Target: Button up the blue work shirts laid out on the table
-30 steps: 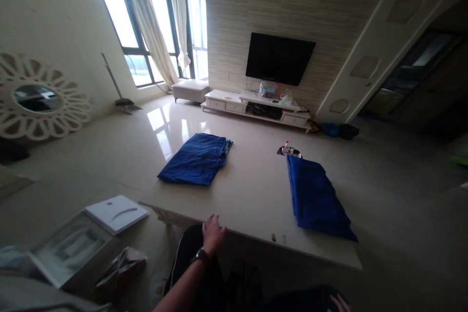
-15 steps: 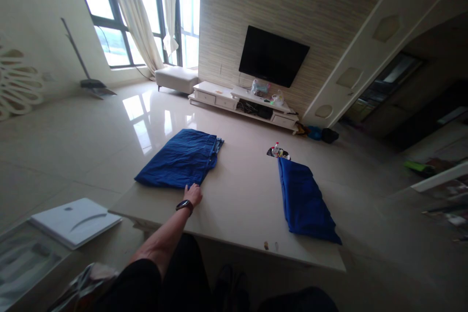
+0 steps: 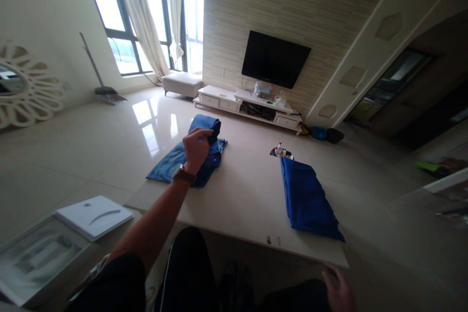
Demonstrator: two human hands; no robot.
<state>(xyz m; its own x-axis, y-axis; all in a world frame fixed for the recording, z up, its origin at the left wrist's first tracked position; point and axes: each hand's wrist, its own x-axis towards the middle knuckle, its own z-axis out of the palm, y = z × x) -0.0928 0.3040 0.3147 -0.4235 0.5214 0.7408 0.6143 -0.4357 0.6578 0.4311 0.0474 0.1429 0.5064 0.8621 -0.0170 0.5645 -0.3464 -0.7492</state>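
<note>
The left hand is closed around a bunched part of the blue cloth, and this part is lifted above the surface. The rest of the cloth lies flat at the far left corner of the surface, and its left border is very near to the edge. A watch is worn on the left wrist. The right hand is seen only in part at the bottom of the view, low and just in front of the near edge. It is blurred, so it cannot be told whether it is open or closed.

Some risks can be judged from this position. The cloth is gripped with one hand only and at one place, so the folded layers under it may be pulled apart or dragged. Because the cloth lies so close to the left edge, a part of it could slide off to the floor.

A second cloth, also blue and folded long, lies well apart on the right side. Behind its far end a small bottle stands among dark things. Two small objects lie near the front edge. Nothing stands between the two cloths. A white box lies on the floor at the left.
</note>
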